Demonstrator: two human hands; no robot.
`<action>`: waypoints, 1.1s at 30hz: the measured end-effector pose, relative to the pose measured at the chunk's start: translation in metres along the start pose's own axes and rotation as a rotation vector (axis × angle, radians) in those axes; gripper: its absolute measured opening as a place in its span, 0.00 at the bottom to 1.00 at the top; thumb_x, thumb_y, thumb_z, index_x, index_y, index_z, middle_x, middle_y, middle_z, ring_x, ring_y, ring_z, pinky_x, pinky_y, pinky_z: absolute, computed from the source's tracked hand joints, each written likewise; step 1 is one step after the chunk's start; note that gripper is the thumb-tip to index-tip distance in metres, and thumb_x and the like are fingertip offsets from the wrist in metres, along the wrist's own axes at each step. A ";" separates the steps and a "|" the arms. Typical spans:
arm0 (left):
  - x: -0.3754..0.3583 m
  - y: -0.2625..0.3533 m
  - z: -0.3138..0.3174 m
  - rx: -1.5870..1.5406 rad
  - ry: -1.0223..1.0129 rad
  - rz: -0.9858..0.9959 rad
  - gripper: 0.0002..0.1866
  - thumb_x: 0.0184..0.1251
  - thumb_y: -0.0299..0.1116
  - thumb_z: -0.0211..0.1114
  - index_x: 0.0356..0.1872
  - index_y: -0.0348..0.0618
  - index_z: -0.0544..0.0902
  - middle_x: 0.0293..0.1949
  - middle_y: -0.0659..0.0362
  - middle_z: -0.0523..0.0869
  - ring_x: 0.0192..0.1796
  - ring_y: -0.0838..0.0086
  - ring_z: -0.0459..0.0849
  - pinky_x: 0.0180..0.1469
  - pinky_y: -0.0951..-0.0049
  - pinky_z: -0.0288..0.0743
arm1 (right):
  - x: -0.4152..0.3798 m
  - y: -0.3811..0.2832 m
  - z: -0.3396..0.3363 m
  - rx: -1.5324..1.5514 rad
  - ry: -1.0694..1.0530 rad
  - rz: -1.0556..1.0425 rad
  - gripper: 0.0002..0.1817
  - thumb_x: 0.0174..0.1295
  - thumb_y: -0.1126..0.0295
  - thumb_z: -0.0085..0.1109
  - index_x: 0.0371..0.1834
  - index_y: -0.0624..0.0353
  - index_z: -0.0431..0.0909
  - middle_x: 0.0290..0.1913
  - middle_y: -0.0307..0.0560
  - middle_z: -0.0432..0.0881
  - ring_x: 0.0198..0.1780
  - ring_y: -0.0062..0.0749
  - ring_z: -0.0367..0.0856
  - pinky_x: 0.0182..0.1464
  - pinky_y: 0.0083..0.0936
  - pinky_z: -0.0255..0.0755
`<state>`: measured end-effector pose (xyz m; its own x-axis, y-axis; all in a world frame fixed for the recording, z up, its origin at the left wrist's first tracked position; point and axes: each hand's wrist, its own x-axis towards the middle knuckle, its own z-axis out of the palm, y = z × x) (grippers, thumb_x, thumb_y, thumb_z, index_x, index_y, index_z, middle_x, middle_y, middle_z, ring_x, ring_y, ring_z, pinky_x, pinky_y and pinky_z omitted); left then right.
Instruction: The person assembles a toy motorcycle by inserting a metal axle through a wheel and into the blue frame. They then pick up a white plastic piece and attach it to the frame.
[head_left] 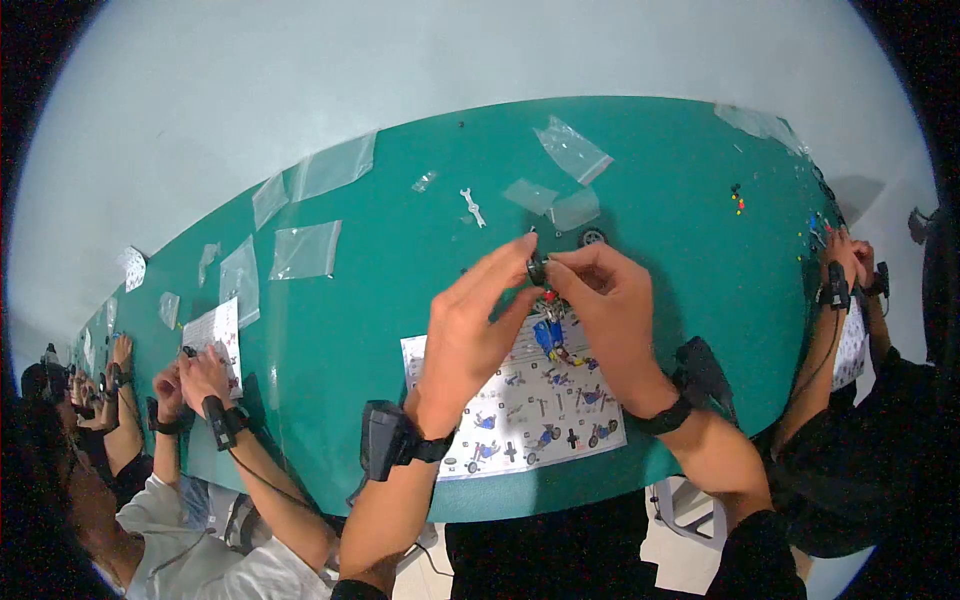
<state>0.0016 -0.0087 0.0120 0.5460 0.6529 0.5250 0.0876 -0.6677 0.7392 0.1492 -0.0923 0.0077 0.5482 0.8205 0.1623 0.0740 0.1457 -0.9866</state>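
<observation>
My left hand (470, 315) and my right hand (612, 305) meet above the upper part of a printed instruction sheet (480, 450). A small black toy wheel (537, 270) is pinched between the fingertips of both. Just under those fingers is a blue toy motorcycle body (549, 336) with red, silver and yellow bits, overlapping the sheet in this view. A second black wheel (591, 237) lies on the table beyond my right fingers. Farther off, to the left, rests a small white wrench (473, 207).
Clear plastic bags (306, 250) are scattered over the green table (370, 290), several on the left and others at the far side (574, 150). Tiny yellow, red and black parts (739, 200) lie to the right. People work on both sides, their hands (203, 378) over other sheets.
</observation>
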 end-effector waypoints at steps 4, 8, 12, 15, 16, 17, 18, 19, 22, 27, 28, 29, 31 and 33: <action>0.001 -0.011 -0.001 -0.427 0.021 -0.233 0.27 0.66 0.14 0.72 0.67 0.35 0.82 0.58 0.50 0.90 0.57 0.69 0.91 0.62 0.70 0.86 | 0.016 0.001 -0.010 0.096 -0.207 -0.007 0.08 0.73 0.75 0.66 0.50 0.65 0.88 0.40 0.40 0.90 0.39 0.18 0.84 0.42 0.20 0.78; 0.000 -0.011 -0.004 -0.544 -0.055 -0.304 0.26 0.68 0.14 0.71 0.68 0.33 0.81 0.58 0.49 0.89 0.57 0.70 0.90 0.60 0.70 0.86 | 0.019 -0.002 -0.016 0.083 -0.296 -0.057 0.09 0.73 0.74 0.66 0.52 0.65 0.87 0.43 0.41 0.90 0.42 0.19 0.85 0.46 0.21 0.80; 0.001 -0.007 -0.004 -0.595 -0.062 -0.348 0.26 0.69 0.13 0.70 0.68 0.33 0.81 0.57 0.49 0.89 0.56 0.70 0.90 0.59 0.70 0.87 | 0.018 -0.001 -0.013 0.020 -0.274 -0.160 0.09 0.73 0.74 0.67 0.52 0.65 0.87 0.45 0.42 0.90 0.46 0.21 0.87 0.50 0.21 0.81; 0.001 -0.005 -0.003 -0.623 -0.067 -0.342 0.26 0.69 0.13 0.70 0.68 0.33 0.81 0.57 0.50 0.89 0.56 0.71 0.90 0.60 0.71 0.86 | 0.023 -0.004 -0.022 -0.008 -0.323 -0.106 0.10 0.72 0.74 0.68 0.52 0.66 0.87 0.44 0.42 0.90 0.47 0.23 0.88 0.51 0.22 0.81; 0.001 -0.004 -0.003 -0.632 -0.066 -0.338 0.26 0.69 0.13 0.69 0.68 0.33 0.81 0.57 0.50 0.89 0.56 0.71 0.90 0.60 0.71 0.86 | 0.025 -0.004 -0.024 0.006 -0.346 -0.071 0.10 0.72 0.74 0.68 0.52 0.66 0.87 0.44 0.43 0.90 0.46 0.23 0.88 0.51 0.22 0.82; 0.001 -0.005 -0.004 -0.649 -0.083 -0.343 0.27 0.68 0.12 0.69 0.68 0.33 0.81 0.57 0.50 0.89 0.56 0.71 0.90 0.60 0.71 0.85 | 0.027 -0.004 -0.026 0.021 -0.369 -0.035 0.10 0.72 0.74 0.68 0.52 0.66 0.87 0.44 0.43 0.90 0.46 0.22 0.88 0.50 0.22 0.82; 0.001 -0.007 -0.004 -0.666 -0.101 -0.347 0.27 0.68 0.12 0.69 0.69 0.33 0.81 0.57 0.51 0.89 0.56 0.71 0.90 0.61 0.72 0.85 | 0.029 -0.002 -0.028 0.032 -0.393 -0.034 0.09 0.72 0.74 0.69 0.51 0.65 0.87 0.44 0.43 0.90 0.46 0.22 0.88 0.50 0.23 0.82; 0.001 -0.007 -0.005 -0.684 -0.118 -0.348 0.27 0.68 0.12 0.69 0.69 0.33 0.81 0.56 0.51 0.89 0.56 0.71 0.90 0.61 0.72 0.85 | 0.031 -0.001 -0.030 0.042 -0.417 -0.036 0.09 0.71 0.74 0.69 0.50 0.65 0.87 0.44 0.43 0.90 0.45 0.22 0.88 0.49 0.23 0.83; 0.001 -0.003 -0.007 -0.683 -0.147 -0.350 0.26 0.69 0.13 0.69 0.68 0.33 0.81 0.56 0.52 0.90 0.57 0.73 0.89 0.61 0.73 0.84 | 0.035 -0.005 -0.035 0.043 -0.473 -0.004 0.07 0.71 0.75 0.69 0.48 0.65 0.86 0.43 0.44 0.90 0.44 0.22 0.88 0.48 0.23 0.83; 0.006 0.001 -0.017 -0.739 -0.235 -0.403 0.23 0.73 0.16 0.68 0.67 0.33 0.81 0.56 0.53 0.90 0.56 0.75 0.88 0.62 0.73 0.82 | 0.035 -0.008 -0.040 0.075 -0.585 0.004 0.05 0.69 0.77 0.69 0.46 0.64 0.86 0.42 0.44 0.91 0.43 0.24 0.89 0.48 0.23 0.83; 0.007 -0.002 -0.017 -0.758 -0.243 -0.399 0.22 0.73 0.17 0.68 0.67 0.33 0.81 0.57 0.53 0.90 0.56 0.76 0.88 0.62 0.73 0.81 | 0.035 -0.007 -0.042 0.094 -0.606 0.014 0.06 0.69 0.77 0.70 0.46 0.63 0.86 0.42 0.44 0.91 0.43 0.24 0.89 0.48 0.23 0.83; 0.006 -0.005 -0.018 -0.749 -0.265 -0.407 0.22 0.73 0.16 0.68 0.67 0.33 0.82 0.57 0.54 0.90 0.57 0.75 0.88 0.63 0.73 0.81 | 0.035 -0.007 -0.042 0.112 -0.624 0.024 0.06 0.69 0.78 0.70 0.46 0.63 0.87 0.42 0.44 0.91 0.43 0.24 0.89 0.49 0.24 0.83; 0.004 -0.010 -0.020 -0.732 -0.313 -0.426 0.22 0.72 0.15 0.68 0.66 0.33 0.82 0.57 0.54 0.90 0.58 0.74 0.88 0.64 0.72 0.81 | 0.035 -0.007 -0.043 0.124 -0.629 0.023 0.06 0.68 0.78 0.71 0.46 0.63 0.87 0.42 0.44 0.91 0.44 0.24 0.89 0.49 0.24 0.83; 0.003 -0.009 -0.020 -0.826 -0.318 -0.424 0.21 0.71 0.16 0.68 0.65 0.34 0.83 0.58 0.54 0.90 0.60 0.73 0.87 0.65 0.71 0.81 | 0.034 -0.007 -0.044 0.134 -0.633 0.021 0.06 0.68 0.78 0.71 0.46 0.62 0.87 0.42 0.43 0.91 0.44 0.24 0.89 0.50 0.24 0.83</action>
<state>-0.0146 0.0066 0.0155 0.8135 0.5731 0.0992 -0.2162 0.1396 0.9663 0.2041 -0.0903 0.0193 -0.0519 0.9852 0.1636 -0.0584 0.1605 -0.9853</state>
